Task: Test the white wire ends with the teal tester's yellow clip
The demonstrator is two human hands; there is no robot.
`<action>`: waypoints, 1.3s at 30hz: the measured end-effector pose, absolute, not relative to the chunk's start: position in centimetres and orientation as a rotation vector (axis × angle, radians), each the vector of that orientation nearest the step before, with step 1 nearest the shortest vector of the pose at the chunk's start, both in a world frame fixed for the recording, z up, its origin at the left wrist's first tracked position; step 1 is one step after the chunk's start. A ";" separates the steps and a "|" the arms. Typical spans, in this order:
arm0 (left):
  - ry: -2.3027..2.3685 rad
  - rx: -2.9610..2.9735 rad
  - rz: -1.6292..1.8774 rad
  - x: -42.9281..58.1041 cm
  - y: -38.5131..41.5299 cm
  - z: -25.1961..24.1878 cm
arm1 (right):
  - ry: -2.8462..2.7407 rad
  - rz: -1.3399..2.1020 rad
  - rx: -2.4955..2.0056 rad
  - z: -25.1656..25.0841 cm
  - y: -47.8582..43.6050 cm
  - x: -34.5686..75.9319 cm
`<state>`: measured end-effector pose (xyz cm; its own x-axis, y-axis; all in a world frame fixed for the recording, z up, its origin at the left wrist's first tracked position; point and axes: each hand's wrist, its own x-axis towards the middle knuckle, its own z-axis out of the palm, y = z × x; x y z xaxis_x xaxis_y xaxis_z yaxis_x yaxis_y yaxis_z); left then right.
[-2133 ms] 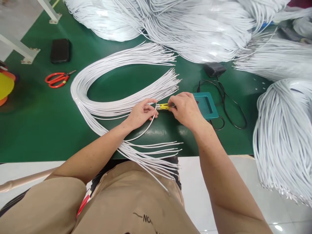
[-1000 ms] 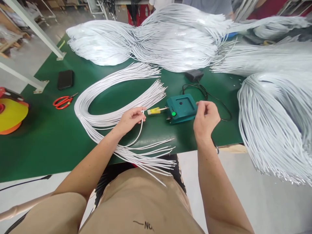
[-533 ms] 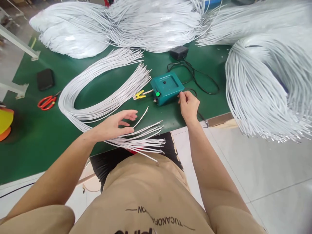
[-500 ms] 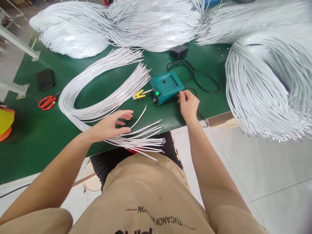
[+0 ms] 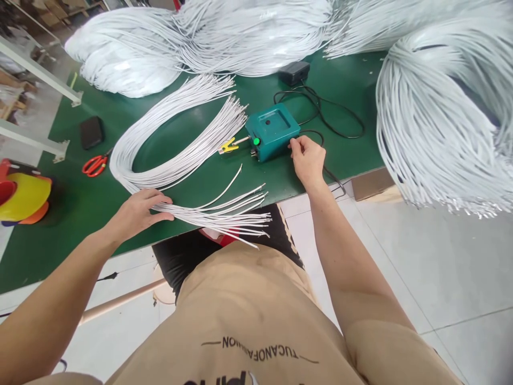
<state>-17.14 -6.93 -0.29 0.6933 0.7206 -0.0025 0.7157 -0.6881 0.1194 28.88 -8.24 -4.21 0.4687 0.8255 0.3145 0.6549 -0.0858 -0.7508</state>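
My left hand (image 5: 138, 214) is closed around a strand of white wires (image 5: 216, 214) at the table's front edge, thumb below and fingers above. Their loose ends fan out to the right, one wire curving up apart from the others. At the right side of a small teal device (image 5: 276, 128) is my right hand (image 5: 308, 158), fingers curled and pinched against its corner. Whatever lies between those fingertips is hidden. A green button and a rod with a yellow clip (image 5: 228, 145) are on the device's left side. The clip sits close to the curved white wire bundle (image 5: 168, 166).
Large heaps of white wires (image 5: 256, 37) line the back; another bundle (image 5: 433, 123) hangs over the right edge. A black adapter (image 5: 294, 72) with its cable lies behind the device. Red-handled snips (image 5: 95, 166), a black case (image 5: 92, 132) and a yellow container (image 5: 26, 198) are at left.
My left hand has moved left and closed on the strand of white wires; before, it hovered open above them. My right hand stays at the device's corner. The view has shifted slightly.
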 end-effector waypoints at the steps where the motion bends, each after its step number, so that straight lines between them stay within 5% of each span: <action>1: 1.181 2.793 0.075 -17.2 -6.8 -0.4 | -1.256 0.238 -1.805 -4.2 -8.3 28.9; 28: 0.891 2.882 -0.316 -11.7 -11.2 -0.6 | -1.286 0.296 -1.922 -3.4 -8.0 30.8; 35: 1.165 2.400 0.150 -10.5 -6.8 5.7 | -1.295 0.290 -1.916 -3.5 -8.0 30.8; 39: 1.527 1.944 0.753 -10.6 -0.6 9.3 | -1.276 0.320 -1.943 -3.4 -8.1 30.8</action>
<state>-10.56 -0.61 9.28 0.1976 0.9759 0.0926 0.6674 -0.2031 0.7164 30.80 -8.11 -3.37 0.4658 0.8628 0.1965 0.6683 -0.1975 -0.7172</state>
